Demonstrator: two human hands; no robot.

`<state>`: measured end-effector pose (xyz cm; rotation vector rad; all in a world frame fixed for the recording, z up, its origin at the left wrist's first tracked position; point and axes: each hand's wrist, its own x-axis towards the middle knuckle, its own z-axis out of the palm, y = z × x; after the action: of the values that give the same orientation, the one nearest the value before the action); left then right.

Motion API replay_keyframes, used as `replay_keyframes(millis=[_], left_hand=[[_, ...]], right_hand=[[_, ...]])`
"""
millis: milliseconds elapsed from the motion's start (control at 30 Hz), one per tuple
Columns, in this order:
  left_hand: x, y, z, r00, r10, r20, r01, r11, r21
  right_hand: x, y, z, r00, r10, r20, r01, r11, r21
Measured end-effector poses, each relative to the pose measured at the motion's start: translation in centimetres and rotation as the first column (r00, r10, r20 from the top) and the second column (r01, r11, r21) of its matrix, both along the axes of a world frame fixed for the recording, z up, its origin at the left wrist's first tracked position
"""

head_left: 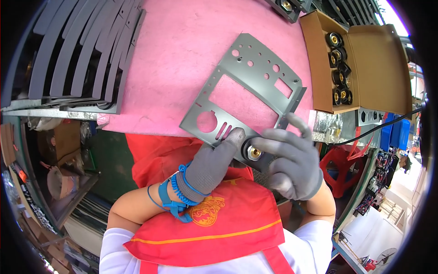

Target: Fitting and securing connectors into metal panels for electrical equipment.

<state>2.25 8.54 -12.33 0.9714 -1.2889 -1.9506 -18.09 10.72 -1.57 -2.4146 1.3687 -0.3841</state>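
A grey sheet-metal panel [261,61] with round holes, slots and a large rectangular cutout lies tilted across the pink mat's near edge. My left hand [212,164], in a grey glove, grips the panel's near edge with the thumb on top; its other fingers are hidden underneath. A round black fitting with a brass centre and a metal nut [253,153] sits at the panel's near right part. My right hand [295,160], also gloved, is beside this fitting. Its fingers are bent and apart, one fingertip touching the nut and the thumb lower down, off it.
On the right stands an open cardboard box [319,64] holding several black-and-brass fittings [337,75]. Dark grey metal panels [86,50] stand stacked at the left. A pink mat [169,59] covers the bench. A blue coiled wrist strap [175,196] circles my left wrist.
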Motion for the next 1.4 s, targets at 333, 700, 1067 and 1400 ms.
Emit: replay_keyframes(millis=[333,700,1067,1400], left_hand=[[0.9,-1.4,1.5,0.949,-0.273,0.157,0.289,0.953,-0.087],[-0.3,-2.6,4.0,0.919,-0.369,-0.142,0.367,0.667,0.648],[3.7,-3.3,6.8,0.699,-0.708,0.103,0.664,0.695,0.276],[0.3,-3.9,9.7,0.996,0.092,0.022,-0.08,0.946,-0.315]], right_hand=[[1.0,0.8,-2.5,0.951,-0.075,0.299,0.076,0.997,0.009],[-11.4,-4.1,1.6,0.464,-0.843,-0.271,0.759,0.536,-0.37],[-11.6,-4.6,0.1,0.424,-0.902,-0.077,0.838,0.423,-0.345],[5.1,-1.3,0.6,0.876,-0.346,0.336,0.434,0.869,-0.238]])
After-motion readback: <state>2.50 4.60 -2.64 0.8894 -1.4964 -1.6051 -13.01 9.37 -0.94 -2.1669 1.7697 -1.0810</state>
